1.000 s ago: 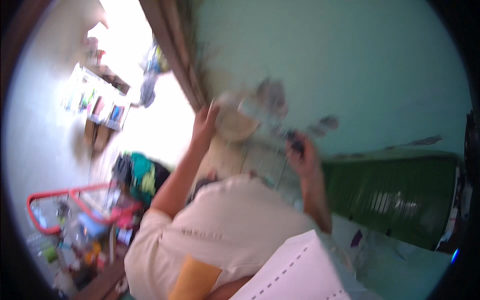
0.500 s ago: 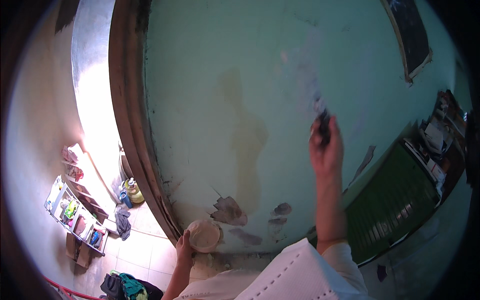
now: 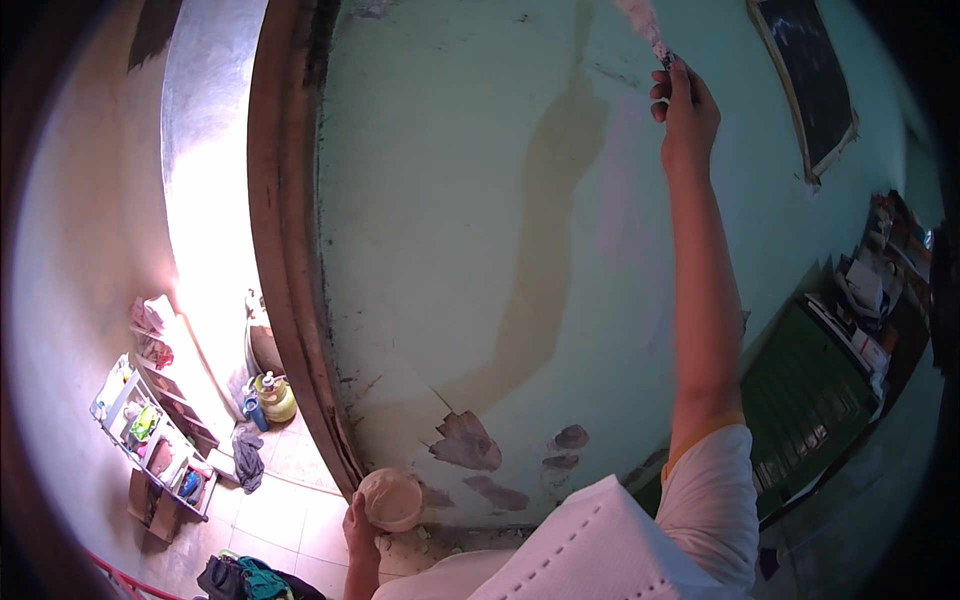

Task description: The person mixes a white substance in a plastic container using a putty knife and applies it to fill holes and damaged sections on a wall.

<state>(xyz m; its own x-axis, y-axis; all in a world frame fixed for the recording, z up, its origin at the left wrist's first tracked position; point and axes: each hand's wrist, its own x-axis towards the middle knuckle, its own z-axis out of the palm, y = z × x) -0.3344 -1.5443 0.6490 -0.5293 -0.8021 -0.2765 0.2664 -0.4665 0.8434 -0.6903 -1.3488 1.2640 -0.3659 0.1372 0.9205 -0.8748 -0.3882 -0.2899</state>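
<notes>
My right arm reaches up along a pale green wall (image 3: 430,250). In my right hand (image 3: 690,110) is a putty knife (image 3: 645,28), its blade coated with pinkish-white paste and raised near the top edge of the view. The fingers close round its dark handle. Low at the left, my left hand (image 3: 361,530) grips the side of a round bowl (image 3: 391,500) holding pale paste. Faint pinkish smears (image 3: 625,190) mark the wall left of my right forearm. Bare grey patches (image 3: 467,441) show where paint is gone near the wall's foot.
A brown wooden door frame (image 3: 285,230) borders the wall at left, with a bright doorway beyond. A shelf rack (image 3: 150,435) and a gas cylinder (image 3: 275,397) stand there. Right of me, a green cabinet (image 3: 805,410) carries piled papers. A dark framed panel (image 3: 808,80) hangs upper right.
My right hand has moved up the wall with the putty knife, and the arm is stretched further. The whole view has shifted a little; my left hand still holds the bowl.
</notes>
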